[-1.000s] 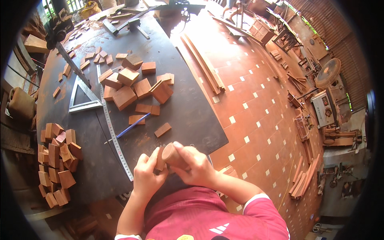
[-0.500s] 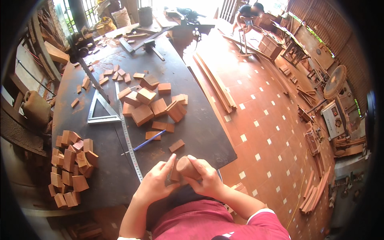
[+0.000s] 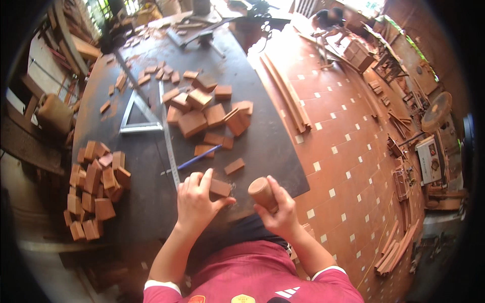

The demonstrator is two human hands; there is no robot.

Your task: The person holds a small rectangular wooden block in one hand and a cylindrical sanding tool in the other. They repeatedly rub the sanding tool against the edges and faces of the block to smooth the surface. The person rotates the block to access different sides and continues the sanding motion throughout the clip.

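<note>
My left hand (image 3: pixel 196 199) is at the table's near edge, its fingers and thumb around the left end of a small reddish-brown wooden block (image 3: pixel 220 188). To the right, my right hand (image 3: pixel 279 211) grips a rounded wooden cylinder (image 3: pixel 260 188), its broad flat end tilted up and its lower part hidden in the palm. Just beyond the block lies another small wooden block (image 3: pixel 234 166). A blue pen (image 3: pixel 201 156) rests near a loose heap of blocks (image 3: pixel 193 123). Left of that are a steel tape measure (image 3: pixel 169 139) and a metal triangle square (image 3: pixel 140 127).
More blocks are piled at the left of the dark table (image 3: pixel 146 202). Clamp-like metal tools (image 3: pixel 204 38) and offcuts lie at its far end. Long boards (image 3: pixel 285 93) lie on the tiled floor at right. Another person (image 3: pixel 329 21) bends over work at the far right.
My hands have moved apart: the right hand carried the wooden cylinder to the right, away from the block at my left hand. The whole view has shifted slightly.
</note>
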